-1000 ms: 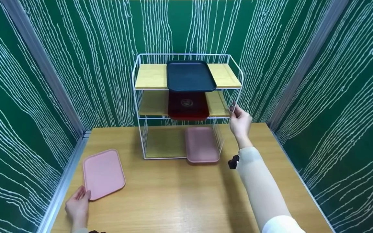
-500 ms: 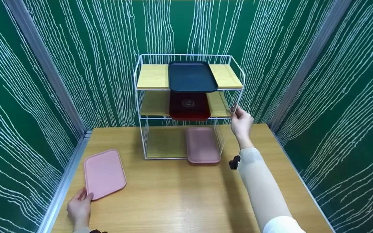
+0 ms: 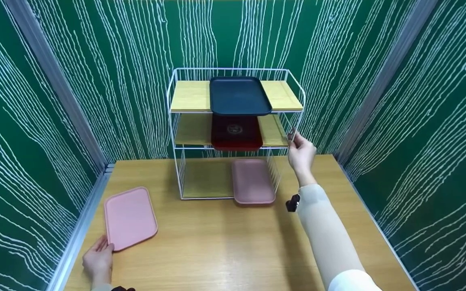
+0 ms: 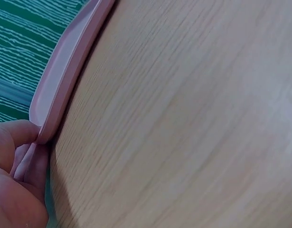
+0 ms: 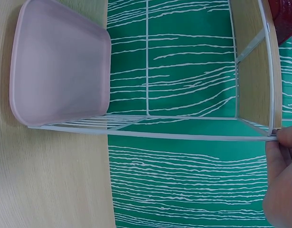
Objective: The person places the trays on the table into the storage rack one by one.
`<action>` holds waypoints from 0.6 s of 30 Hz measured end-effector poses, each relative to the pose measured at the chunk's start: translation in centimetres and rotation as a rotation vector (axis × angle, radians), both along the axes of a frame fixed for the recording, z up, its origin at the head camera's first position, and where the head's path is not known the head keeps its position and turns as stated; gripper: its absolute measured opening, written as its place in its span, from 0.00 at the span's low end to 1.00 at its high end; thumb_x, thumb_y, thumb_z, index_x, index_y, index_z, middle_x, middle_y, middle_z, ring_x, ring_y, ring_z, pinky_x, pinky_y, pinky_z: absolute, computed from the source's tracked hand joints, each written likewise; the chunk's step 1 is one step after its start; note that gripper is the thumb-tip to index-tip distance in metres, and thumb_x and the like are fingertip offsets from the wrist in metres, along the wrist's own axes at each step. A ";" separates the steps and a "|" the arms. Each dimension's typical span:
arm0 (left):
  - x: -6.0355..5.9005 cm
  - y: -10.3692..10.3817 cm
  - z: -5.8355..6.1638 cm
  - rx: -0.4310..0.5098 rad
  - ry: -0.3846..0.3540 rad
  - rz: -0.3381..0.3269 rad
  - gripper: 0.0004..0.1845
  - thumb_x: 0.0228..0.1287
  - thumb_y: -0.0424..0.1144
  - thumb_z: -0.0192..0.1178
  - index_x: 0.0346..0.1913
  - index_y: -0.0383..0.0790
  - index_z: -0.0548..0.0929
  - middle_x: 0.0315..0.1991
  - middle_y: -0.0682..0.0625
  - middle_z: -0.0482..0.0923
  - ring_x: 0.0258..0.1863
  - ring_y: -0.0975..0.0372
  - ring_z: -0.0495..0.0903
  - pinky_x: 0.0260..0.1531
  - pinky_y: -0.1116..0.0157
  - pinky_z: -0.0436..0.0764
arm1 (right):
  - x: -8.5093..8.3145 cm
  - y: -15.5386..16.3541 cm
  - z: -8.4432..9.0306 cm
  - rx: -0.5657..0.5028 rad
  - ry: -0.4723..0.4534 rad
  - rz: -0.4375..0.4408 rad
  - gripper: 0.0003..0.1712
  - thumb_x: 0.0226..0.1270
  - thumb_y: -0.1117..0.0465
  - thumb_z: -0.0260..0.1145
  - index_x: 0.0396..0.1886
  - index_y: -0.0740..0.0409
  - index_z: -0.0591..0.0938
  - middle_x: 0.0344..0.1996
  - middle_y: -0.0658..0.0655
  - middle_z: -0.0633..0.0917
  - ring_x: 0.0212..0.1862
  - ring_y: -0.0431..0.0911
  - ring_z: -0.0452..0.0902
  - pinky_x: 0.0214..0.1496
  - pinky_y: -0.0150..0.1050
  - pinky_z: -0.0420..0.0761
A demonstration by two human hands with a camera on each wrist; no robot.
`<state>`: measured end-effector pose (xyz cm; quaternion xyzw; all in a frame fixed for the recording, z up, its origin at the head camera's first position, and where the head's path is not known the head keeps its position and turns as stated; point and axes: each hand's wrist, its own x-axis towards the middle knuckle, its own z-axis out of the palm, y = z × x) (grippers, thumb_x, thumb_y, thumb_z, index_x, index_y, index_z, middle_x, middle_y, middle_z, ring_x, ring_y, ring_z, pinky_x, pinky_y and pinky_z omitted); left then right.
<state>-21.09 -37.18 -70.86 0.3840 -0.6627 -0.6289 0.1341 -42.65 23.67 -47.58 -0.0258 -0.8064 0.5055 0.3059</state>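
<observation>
On the left of the table lies a pink tray [image 3: 131, 218]; my left hand [image 3: 98, 258] pinches its near left corner, thumb on the rim and fingers beneath, as the left wrist view shows. My right hand [image 3: 301, 152] grips the front right post of a white wire shelf rack [image 3: 178, 173], level with the middle shelf. On the top shelf is a dark blue tray [image 3: 240, 95], and a dark red tray [image 3: 237, 139] with a round emblem sits on the middle one. A second pink tray [image 3: 253, 182] stands at the right of the bottom shelf, its front edge jutting out.
The wooden table [image 3: 225, 242] carries the rack near its back edge. Green walls [image 3: 136, 81] with white streaks enclose the table on three sides, with grey metal posts [image 3: 386, 72] at the corners. All three trays on the rack overhang their shelves at the front.
The head view has shifted very slightly. Both hands, the trays and the rack otherwise stay as they were.
</observation>
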 end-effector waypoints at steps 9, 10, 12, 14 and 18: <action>0.4 0.0 0.4 -0.149 -0.080 0.013 0.27 0.70 0.33 0.68 0.70 0.32 0.79 0.66 0.37 0.80 0.65 0.46 0.81 0.31 0.85 0.75 | 0.1 0.0 -0.1 0.024 0.019 -0.020 0.19 0.74 0.70 0.70 0.62 0.58 0.88 0.52 0.60 0.91 0.56 0.54 0.89 0.60 0.48 0.86; 0.4 0.1 0.5 -0.165 -0.088 0.011 0.26 0.69 0.34 0.68 0.69 0.33 0.81 0.65 0.37 0.80 0.64 0.47 0.82 0.31 0.84 0.75 | 0.1 0.0 0.0 0.027 0.020 -0.024 0.19 0.74 0.70 0.70 0.61 0.57 0.89 0.52 0.60 0.91 0.56 0.53 0.89 0.60 0.48 0.86; 0.4 0.1 0.5 -0.168 -0.098 0.010 0.25 0.70 0.34 0.68 0.69 0.34 0.82 0.64 0.38 0.81 0.63 0.47 0.82 0.34 0.81 0.76 | 0.1 0.0 0.0 0.023 0.016 -0.024 0.19 0.74 0.70 0.70 0.62 0.57 0.88 0.52 0.60 0.91 0.56 0.53 0.89 0.60 0.48 0.86; 0.4 0.2 0.6 -0.146 -0.098 0.009 0.25 0.71 0.34 0.67 0.69 0.35 0.82 0.65 0.38 0.81 0.65 0.47 0.81 0.40 0.77 0.78 | 0.1 0.0 0.0 0.020 0.013 -0.023 0.20 0.74 0.70 0.70 0.62 0.56 0.88 0.53 0.60 0.91 0.56 0.53 0.89 0.60 0.48 0.86; 0.4 0.2 0.8 -0.110 -0.072 0.009 0.26 0.73 0.34 0.65 0.71 0.35 0.80 0.68 0.38 0.79 0.69 0.48 0.78 0.53 0.70 0.82 | 0.2 0.0 0.1 0.008 0.006 -0.009 0.20 0.75 0.70 0.69 0.64 0.56 0.87 0.54 0.61 0.90 0.56 0.54 0.89 0.58 0.48 0.87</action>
